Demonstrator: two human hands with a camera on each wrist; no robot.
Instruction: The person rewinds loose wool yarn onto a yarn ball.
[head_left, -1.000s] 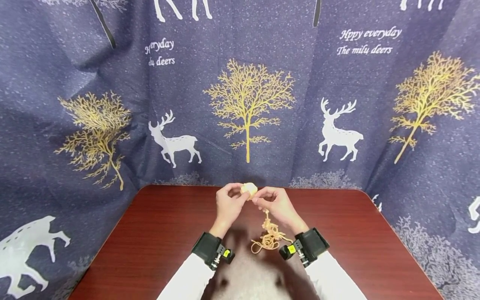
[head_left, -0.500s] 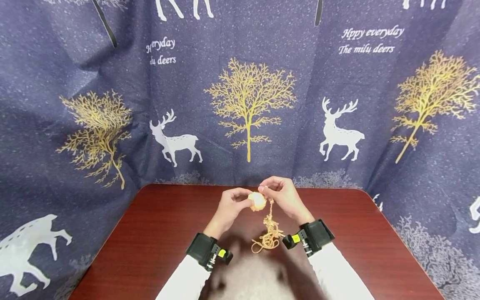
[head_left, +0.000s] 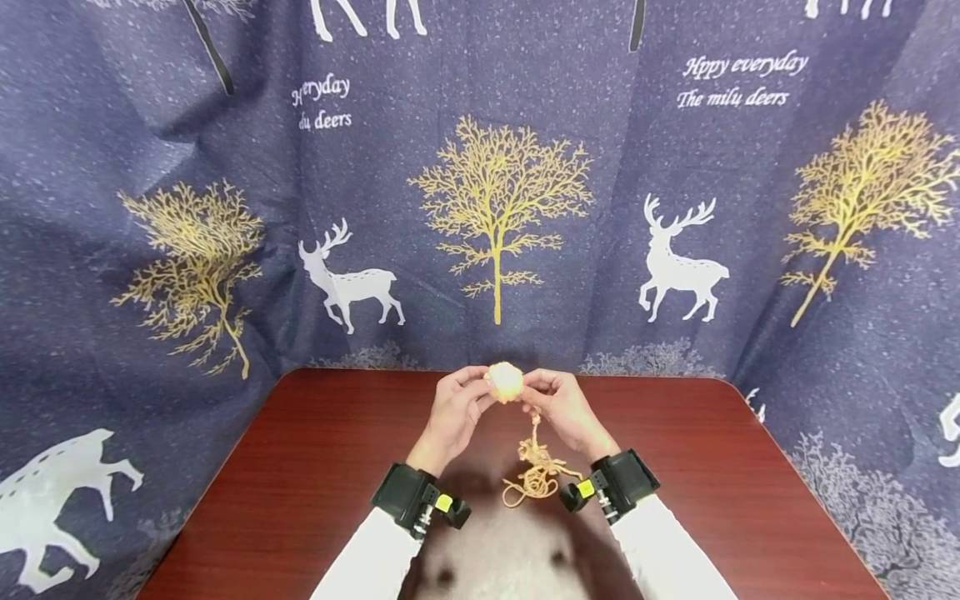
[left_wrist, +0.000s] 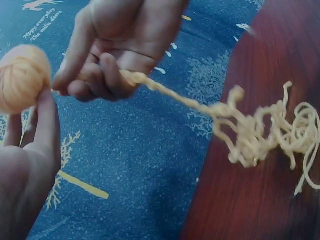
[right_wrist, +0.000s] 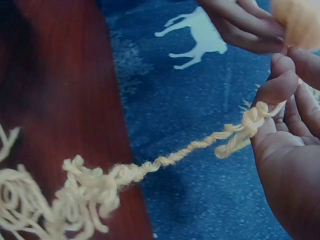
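A small ball of pale yellow yarn (head_left: 506, 382) is held up above the far part of the table. My left hand (head_left: 452, 414) grips it from the left, thumb and fingers round its side, as the left wrist view (left_wrist: 22, 80) of the ball also shows. Close against the ball's right side, my right hand (head_left: 561, 410) pinches the yarn strand between thumb and fingers. From under those fingers a twisted, knotted length of yarn (right_wrist: 185, 150) runs down to a loose tangle (head_left: 538, 475) of loops over the table.
The reddish-brown table (head_left: 337, 467) has rounded far corners. Behind it hangs a dark blue curtain (head_left: 480, 75) printed with white deer and golden trees. Each wrist wears a black strap (head_left: 405, 500) with a small camera.
Half a second ago my right hand was higher and farther from the ball; it has come back down beside it. My left hand has lifted the ball slightly. The tangle hangs roughly where it was.
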